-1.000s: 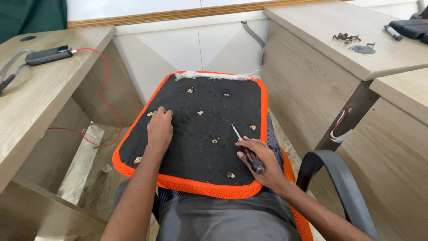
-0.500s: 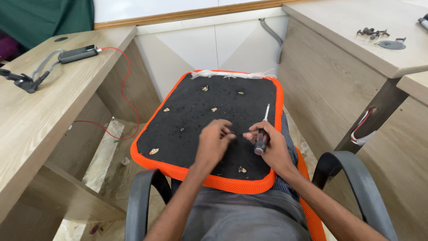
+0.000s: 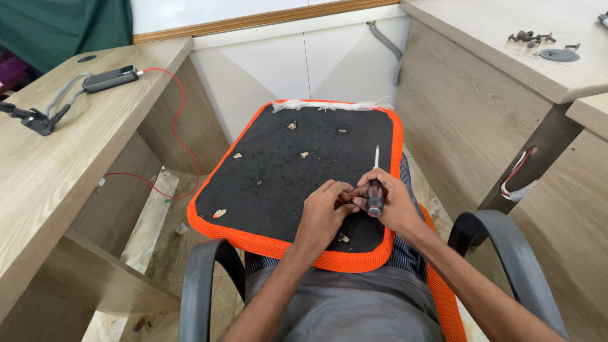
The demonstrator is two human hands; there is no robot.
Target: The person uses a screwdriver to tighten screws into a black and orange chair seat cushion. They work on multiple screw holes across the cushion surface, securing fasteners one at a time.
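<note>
Head view only. Right hand (image 3: 396,206) clenched on screwdriver (image 3: 375,190), near seat base (image 3: 266,164) right edge, tip toward far edge. Left hand (image 3: 323,212) pinching something small, cannot tell what. Best kept steady, shaft straight, left fingers clear of tip.

Both bare forearms are reaching forward from the bottom of the view and converging toward the middle, so that the two hands are meeting. The left hand (image 3: 324,212) is lying palm down with its fingers curled in toward the right hand (image 3: 391,204). The right hand is closing in a fist-like grip, knuckles up, with its fingertips touching those of the left.
</note>
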